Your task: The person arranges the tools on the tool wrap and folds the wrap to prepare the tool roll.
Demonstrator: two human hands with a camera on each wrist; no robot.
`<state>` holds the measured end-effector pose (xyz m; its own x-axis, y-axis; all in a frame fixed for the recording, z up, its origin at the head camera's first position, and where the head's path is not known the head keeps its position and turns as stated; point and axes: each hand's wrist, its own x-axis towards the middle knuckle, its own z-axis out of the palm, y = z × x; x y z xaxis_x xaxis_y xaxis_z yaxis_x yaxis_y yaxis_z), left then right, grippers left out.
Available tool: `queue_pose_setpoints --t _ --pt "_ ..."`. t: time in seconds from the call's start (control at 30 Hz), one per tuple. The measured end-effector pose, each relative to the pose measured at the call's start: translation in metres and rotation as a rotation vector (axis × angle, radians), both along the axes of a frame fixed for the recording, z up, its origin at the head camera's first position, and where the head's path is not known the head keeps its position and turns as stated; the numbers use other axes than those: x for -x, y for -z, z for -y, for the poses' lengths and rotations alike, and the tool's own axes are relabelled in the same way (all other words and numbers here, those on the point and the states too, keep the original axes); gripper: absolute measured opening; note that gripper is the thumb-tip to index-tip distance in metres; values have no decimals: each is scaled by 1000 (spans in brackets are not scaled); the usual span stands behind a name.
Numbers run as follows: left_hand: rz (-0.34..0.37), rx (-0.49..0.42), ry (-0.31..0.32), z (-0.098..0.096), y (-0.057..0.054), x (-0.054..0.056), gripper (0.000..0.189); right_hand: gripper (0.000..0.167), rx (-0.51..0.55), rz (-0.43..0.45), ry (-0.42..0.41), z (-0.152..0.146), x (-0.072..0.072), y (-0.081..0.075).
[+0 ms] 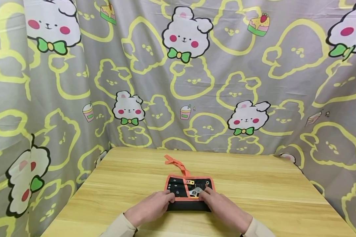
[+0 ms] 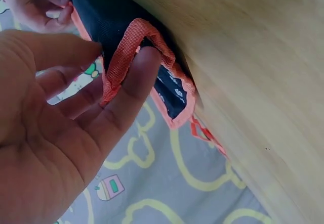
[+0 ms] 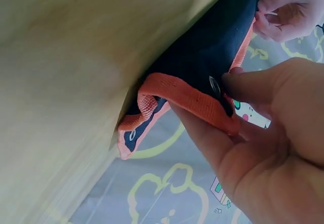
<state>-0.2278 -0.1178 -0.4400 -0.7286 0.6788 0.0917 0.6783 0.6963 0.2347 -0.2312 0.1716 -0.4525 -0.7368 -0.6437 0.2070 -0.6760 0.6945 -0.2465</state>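
Note:
A black fabric tool roll (image 1: 178, 189) with orange trim and printed numbers lies on the table, its near side folded up and over. My left hand (image 1: 152, 205) pinches the folded edge at its left corner; in the left wrist view, thumb and fingers (image 2: 132, 90) are on either side of the orange-bound corner. At the other corner, my right hand (image 1: 222, 205) pinches the same edge, its thumb (image 3: 253, 85) on the black cloth. A silver adjustable wrench (image 1: 196, 191) and a yellow-handled tool (image 1: 190, 182) show in the roll, partly covered by the fold.
An orange tie strap (image 1: 177, 163) trails from the roll's far edge across the wooden table (image 1: 121, 174). Behind and beside the table hangs a grey curtain (image 1: 154, 82) printed with cartoon animals.

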Motion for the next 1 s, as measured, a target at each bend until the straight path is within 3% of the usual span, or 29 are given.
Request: queue_pose_setpoints --t 0.1,0.37,0.7,0.83,1.0 --pt "0 -1 -6 2 1 0 14 14 -19 -58 32 -2 -1 0" --pt "-26 44 -50 7 1 -3 37 44 -129 -151 98 0 0 -1" --pt "-89 75 -72 5 3 -4 44 42 -185 -201 88 5 -2 2" --pt "-116 73 -58 3 4 -3 43 41 -201 -248 76 5 -3 3" --pt "-138 87 -37 0 7 -1 41 37 -199 -237 86 4 -5 2"
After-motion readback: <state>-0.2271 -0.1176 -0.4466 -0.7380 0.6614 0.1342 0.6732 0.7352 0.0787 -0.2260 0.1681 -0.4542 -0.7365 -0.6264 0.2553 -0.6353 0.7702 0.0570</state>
